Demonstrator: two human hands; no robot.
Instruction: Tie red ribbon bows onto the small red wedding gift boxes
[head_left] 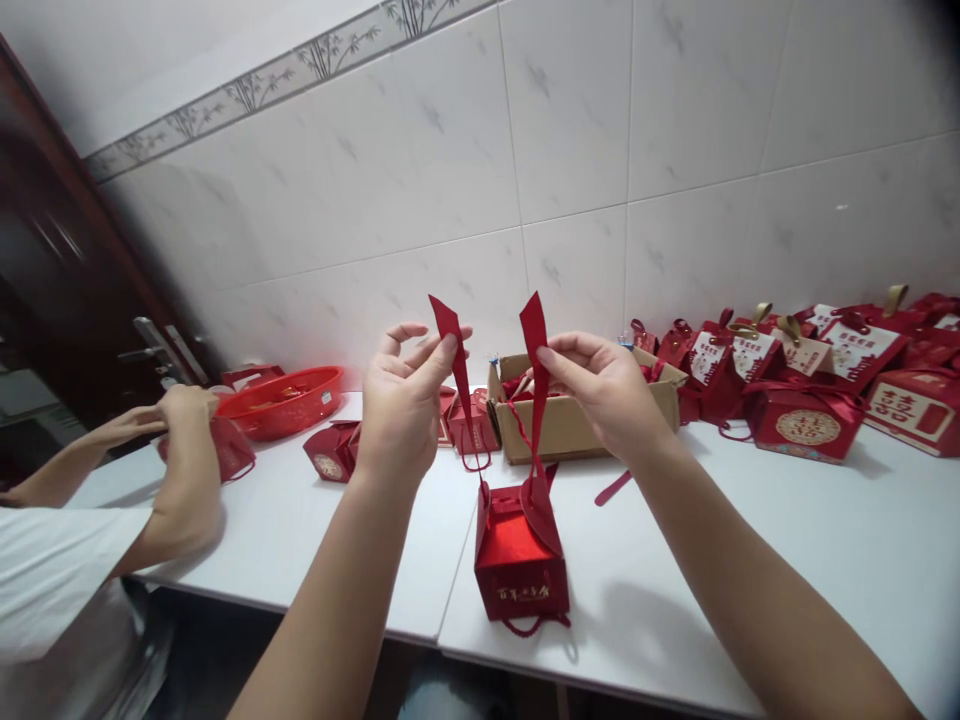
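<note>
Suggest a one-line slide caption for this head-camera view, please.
Left hand and right hand each pinch a red ribbon end above a small red gift box on the white table.

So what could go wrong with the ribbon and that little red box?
1. The box stands near the table edge, and both hands, left and right, pull its ribbon ends upward. A hard tug might tip it or drag it off.
2. The ribbon is pinched only near its tips, so an end could slip free.
3. The co-worker's hands work close by on the left, so elbows might bump.
</note>
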